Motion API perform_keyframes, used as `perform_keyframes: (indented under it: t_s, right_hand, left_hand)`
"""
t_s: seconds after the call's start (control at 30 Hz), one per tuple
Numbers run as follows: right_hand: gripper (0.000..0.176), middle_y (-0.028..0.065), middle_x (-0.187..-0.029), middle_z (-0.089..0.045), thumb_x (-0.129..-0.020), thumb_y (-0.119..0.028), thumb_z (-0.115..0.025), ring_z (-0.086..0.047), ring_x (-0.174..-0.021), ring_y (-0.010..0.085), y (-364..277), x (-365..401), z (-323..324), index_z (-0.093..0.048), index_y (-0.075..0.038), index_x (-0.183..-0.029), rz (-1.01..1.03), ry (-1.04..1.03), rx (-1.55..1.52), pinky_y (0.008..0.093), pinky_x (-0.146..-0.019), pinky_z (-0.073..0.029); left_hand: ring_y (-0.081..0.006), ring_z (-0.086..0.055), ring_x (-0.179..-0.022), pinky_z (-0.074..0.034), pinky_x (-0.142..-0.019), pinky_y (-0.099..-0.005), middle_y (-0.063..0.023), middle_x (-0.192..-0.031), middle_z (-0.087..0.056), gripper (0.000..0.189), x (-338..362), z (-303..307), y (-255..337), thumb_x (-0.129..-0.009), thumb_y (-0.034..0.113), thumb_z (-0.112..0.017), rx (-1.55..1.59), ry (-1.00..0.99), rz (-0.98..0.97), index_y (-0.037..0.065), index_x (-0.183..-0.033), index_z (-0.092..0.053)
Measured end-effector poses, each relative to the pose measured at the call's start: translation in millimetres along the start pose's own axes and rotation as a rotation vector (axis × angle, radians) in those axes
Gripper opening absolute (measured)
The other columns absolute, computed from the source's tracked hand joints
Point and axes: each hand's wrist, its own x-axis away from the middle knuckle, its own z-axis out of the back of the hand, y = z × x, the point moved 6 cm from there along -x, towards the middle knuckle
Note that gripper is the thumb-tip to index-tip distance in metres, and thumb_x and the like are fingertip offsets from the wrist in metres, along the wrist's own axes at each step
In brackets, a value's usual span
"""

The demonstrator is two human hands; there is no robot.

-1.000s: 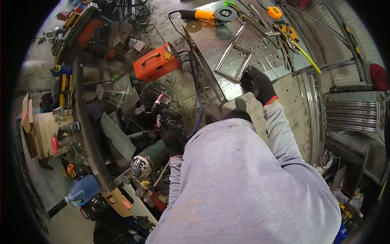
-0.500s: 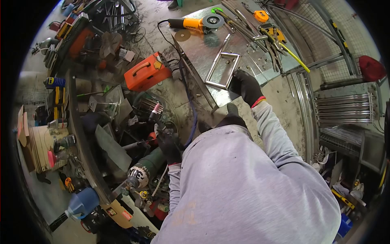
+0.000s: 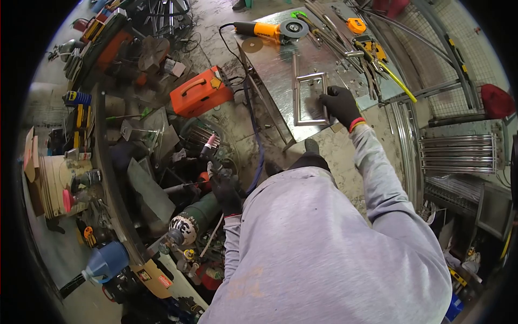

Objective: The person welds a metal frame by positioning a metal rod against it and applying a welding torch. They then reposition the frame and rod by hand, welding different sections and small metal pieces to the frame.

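My right hand [image 3: 341, 105], in a dark glove with a red and yellow cuff, pinches the right side of a shiny rectangular metal frame [image 3: 297, 102]. That frame lies on the sheet-metal table top [image 3: 270, 65], near its front edge. A thin metal tube [image 3: 295, 66] reaches away from the frame's upper left corner. On the left, low beside the bench, my left hand [image 3: 226, 195], gloved too, is closed around a welding torch [image 3: 209, 143] with a pink nozzle pointing up and away. Its fingers are partly lost against the dark clutter.
An angle grinder [image 3: 270, 31] rests at the table's far side. Pliers [image 3: 372, 78], metal rods and an orange tape measure [image 3: 356, 25] lie at the right. An orange welding machine [image 3: 197, 93] stands left of the table. A gas cylinder [image 3: 199, 218] lies near my left arm.
My right hand has moved to the right and turned the frame, so its long sides now run nearly straight away from me. The left hand with the torch has barely moved.
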Motion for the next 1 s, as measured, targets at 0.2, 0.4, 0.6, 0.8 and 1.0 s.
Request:
perform_keyframes:
  t_s: [0.2,0.4,0.6,0.8,1.0]
  right_hand:
    - [0.028,0.0194,-0.087,-0.076,-0.08,-0.023,-0.074,-0.073,-0.079,0.03,-33.3,-51.4,-6.9,-0.078,-0.002,-0.099,0.307,-0.309,0.604,0.043,-0.074,-0.055]
    - [0.034,0.0233,-0.096,-0.075,-0.072,-0.027,-0.076,-0.074,-0.089,0.0405,-58.5,-74.5,-25.8,-0.081,-0.008,-0.1,0.214,-0.352,0.949,0.048,-0.081,-0.056]
    - [0.036,0.0207,-0.1,-0.077,-0.074,-0.029,-0.078,-0.076,-0.097,0.0394,-61.7,-73.5,-37.2,-0.081,-0.005,-0.1,0.233,-0.229,1.055,0.0469,-0.086,-0.059]
    - [0.038,0.0237,-0.103,-0.077,-0.076,-0.033,-0.079,-0.076,-0.098,0.0403,-66.7,-73.9,-53.9,-0.081,-0.004,-0.101,0.27,-0.291,1.225,0.0488,-0.086,-0.06]
    - [0.047,0.0232,-0.106,-0.077,-0.079,-0.042,-0.077,-0.076,-0.1,0.0394,-71.0,-75.4,-47.9,-0.081,-0.004,-0.106,0.187,-0.347,1.205,0.0475,-0.087,-0.059]
  left_hand:
    - [-0.0118,-0.063,-0.082,-0.055,-0.067,-0.028,-0.0036,-0.115,-0.066,0.055,5.9,-13.6,15.0,-0.109,0.018,-0.055,0.026,0.014,-0.035,0.015,-0.161,-0.039]
    - [-0.0123,-0.063,-0.08,-0.054,-0.067,-0.0283,-0.0057,-0.111,-0.067,0.054,-6.0,-0.3,3.1,-0.109,0.017,-0.054,-0.132,0.013,-0.245,0.014,-0.16,-0.04]
    - [-0.0152,-0.065,-0.073,-0.055,-0.061,-0.032,-0.0051,-0.1,-0.066,0.041,13.5,-4.8,12.2,-0.109,0.016,-0.054,0.074,0.144,-0.023,0.013,-0.15,-0.047]
    - [-0.015,-0.065,-0.071,-0.055,-0.058,-0.0331,-0.0043,-0.097,-0.066,0.043,5.5,3.0,-1.7,-0.106,0.019,-0.059,0.141,0.094,0.053,0.014,-0.148,-0.047]
    - [-0.0155,-0.066,-0.072,-0.058,-0.06,-0.0343,-0.0039,-0.096,-0.065,0.033,15.2,-12.7,20.7,-0.106,0.018,-0.058,0.054,0.111,-0.06,0.012,-0.137,-0.053]
